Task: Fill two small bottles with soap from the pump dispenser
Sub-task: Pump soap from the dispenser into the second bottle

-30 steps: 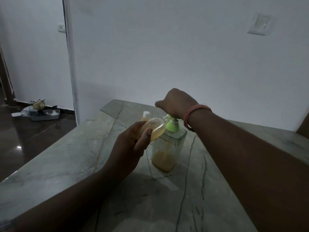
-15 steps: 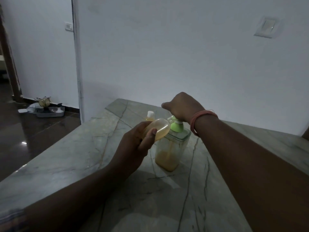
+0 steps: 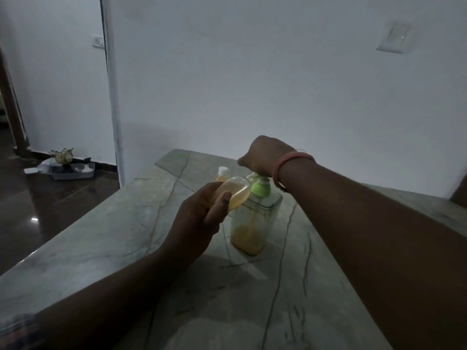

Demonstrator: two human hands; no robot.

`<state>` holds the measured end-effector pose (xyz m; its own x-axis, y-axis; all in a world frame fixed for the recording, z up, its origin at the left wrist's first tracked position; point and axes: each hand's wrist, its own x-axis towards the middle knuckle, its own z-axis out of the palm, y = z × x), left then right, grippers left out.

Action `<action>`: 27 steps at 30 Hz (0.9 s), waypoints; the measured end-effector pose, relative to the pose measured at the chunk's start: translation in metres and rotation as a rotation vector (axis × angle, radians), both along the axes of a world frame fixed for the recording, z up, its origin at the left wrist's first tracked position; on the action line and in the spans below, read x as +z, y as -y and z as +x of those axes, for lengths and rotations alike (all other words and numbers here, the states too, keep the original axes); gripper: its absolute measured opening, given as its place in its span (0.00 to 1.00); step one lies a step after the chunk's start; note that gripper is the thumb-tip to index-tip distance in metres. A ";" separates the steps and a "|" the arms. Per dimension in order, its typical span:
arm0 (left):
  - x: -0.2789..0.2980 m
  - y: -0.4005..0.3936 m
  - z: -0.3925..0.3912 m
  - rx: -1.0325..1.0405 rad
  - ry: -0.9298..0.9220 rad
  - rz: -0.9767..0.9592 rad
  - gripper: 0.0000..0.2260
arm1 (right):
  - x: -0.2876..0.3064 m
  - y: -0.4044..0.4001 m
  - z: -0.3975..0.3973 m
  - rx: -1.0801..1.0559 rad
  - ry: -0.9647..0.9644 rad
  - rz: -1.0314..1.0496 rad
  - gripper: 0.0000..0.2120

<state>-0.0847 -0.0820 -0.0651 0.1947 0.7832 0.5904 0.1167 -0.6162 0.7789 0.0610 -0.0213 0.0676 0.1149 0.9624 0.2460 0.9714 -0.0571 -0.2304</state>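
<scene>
Standing upright near the middle of the grey veined marble table (image 3: 106, 238), the clear square pump dispenser (image 3: 254, 223) holds orange-yellow soap in its lower part and carries a green pump head (image 3: 260, 189). The left hand (image 3: 202, 218) grips a small clear bottle (image 3: 233, 192), tilted almost level, its mouth at the green spout; orange soap lies along its lower side. The right hand (image 3: 262, 155), a pink bangle (image 3: 290, 162) at its wrist, rests curled on top of the pump and hides the plunger top. A second small bottle (image 3: 222, 174), white-capped and filled with orange liquid, stands behind the held one, partly hidden by it. A white wall rises beyond the table; a grey tray (image 3: 70, 170) with small items lies on the dark floor at left.
</scene>
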 end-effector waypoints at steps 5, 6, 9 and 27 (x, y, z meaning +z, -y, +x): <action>-0.005 -0.006 -0.002 -0.008 -0.010 0.006 0.06 | -0.007 0.001 0.006 -0.004 -0.120 0.103 0.14; -0.005 -0.007 -0.002 -0.009 -0.015 0.008 0.07 | -0.008 0.002 0.007 -0.010 -0.113 0.092 0.14; -0.006 -0.009 -0.002 0.002 -0.038 0.011 0.08 | -0.005 0.004 0.006 -0.006 -0.083 0.056 0.15; -0.006 -0.011 -0.002 0.000 -0.015 0.004 0.11 | -0.005 0.002 0.007 0.014 -0.148 0.041 0.14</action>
<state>-0.0864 -0.0715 -0.0709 0.2033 0.7809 0.5907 0.1280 -0.6193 0.7747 0.0675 -0.0231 0.0627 0.1397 0.9538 0.2661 0.9273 -0.0318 -0.3729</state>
